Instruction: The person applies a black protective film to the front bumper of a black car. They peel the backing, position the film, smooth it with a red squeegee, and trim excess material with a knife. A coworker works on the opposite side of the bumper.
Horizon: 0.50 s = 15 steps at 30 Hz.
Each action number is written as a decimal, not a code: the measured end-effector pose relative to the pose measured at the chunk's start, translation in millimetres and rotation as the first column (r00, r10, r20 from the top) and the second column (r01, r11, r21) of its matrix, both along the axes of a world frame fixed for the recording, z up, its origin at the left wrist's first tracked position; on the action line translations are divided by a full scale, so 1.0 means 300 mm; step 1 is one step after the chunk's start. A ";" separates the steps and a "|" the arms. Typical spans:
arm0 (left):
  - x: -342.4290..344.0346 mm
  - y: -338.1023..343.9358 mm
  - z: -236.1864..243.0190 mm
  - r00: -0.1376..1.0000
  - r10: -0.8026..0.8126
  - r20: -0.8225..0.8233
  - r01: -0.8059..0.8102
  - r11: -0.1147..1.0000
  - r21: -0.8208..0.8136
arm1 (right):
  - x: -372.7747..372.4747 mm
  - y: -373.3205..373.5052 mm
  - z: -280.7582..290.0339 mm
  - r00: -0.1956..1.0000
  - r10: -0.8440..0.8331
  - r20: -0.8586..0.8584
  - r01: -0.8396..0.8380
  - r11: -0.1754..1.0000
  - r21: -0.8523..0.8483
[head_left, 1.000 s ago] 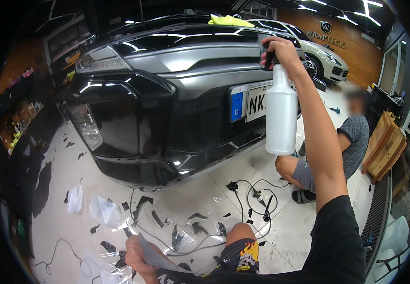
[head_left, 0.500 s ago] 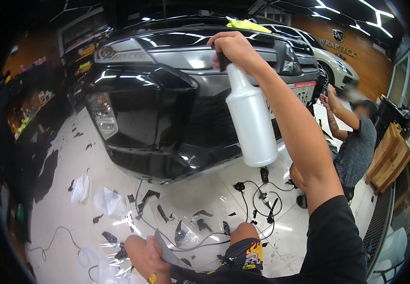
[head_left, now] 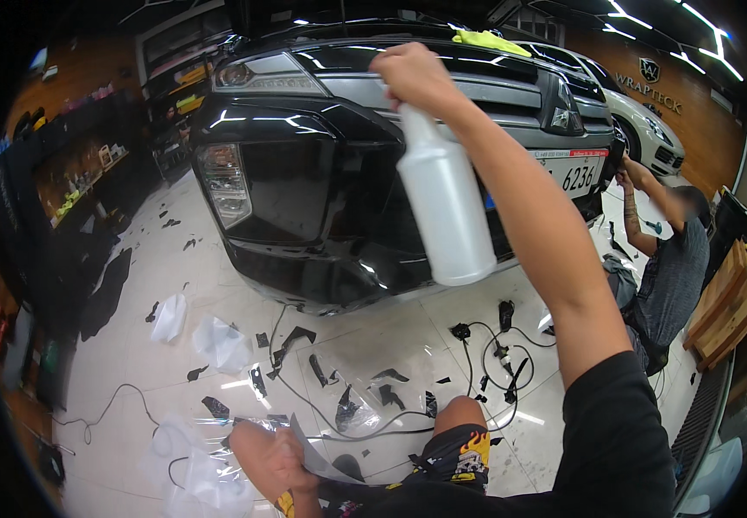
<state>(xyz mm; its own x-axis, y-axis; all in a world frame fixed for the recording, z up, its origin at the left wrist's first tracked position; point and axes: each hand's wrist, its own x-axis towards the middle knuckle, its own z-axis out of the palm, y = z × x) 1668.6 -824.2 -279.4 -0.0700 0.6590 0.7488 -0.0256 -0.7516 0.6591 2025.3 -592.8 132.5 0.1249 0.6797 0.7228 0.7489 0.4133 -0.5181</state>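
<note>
My right hand point(head_left: 416, 82) is closed round the neck and trigger head of a white translucent spray bottle point(head_left: 447, 216). I hold the bottle out, slightly tilted, in front of the black car bumper point(head_left: 278, 181). My fingers hide most of its spray head. Low in the view, by my bent knee, my left hand point(head_left: 283, 462) is closed on a thin pale sheet of film point(head_left: 326, 466). The bumper's corner has a glossy dark panel beside a lamp point(head_left: 228, 184), below the headlight point(head_left: 270, 76).
A co-worker point(head_left: 671, 268) crouches at the right, hands raised to the car's far side. Black film scraps point(head_left: 390, 397), crumpled translucent sheets point(head_left: 222, 344) and cables point(head_left: 330, 427) litter the tiled floor. A yellow cloth point(head_left: 490, 41) lies on the hood; a white car point(head_left: 641, 125) stands behind.
The view has turned left, so the car sits further right in it. My right hand and the bottle have shifted left across the bumper. My left hand stays by the knee with the film.
</note>
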 end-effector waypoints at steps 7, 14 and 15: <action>0.054 0.043 0.007 0.999 -0.049 0.006 0.049 0.997 -0.056 | 0.384 -0.211 -0.086 0.948 0.118 -0.294 -0.103 0.992 0.069; 0.206 0.087 0.106 0.972 -0.215 -0.097 0.219 0.975 0.032 | 0.093 -0.069 0.026 0.925 0.351 -0.143 -0.363 0.929 -0.071; 0.231 0.093 0.104 0.964 -0.239 -0.119 0.245 0.968 0.045 | 0.057 -0.029 0.041 0.923 0.366 -0.121 -0.376 0.924 -0.073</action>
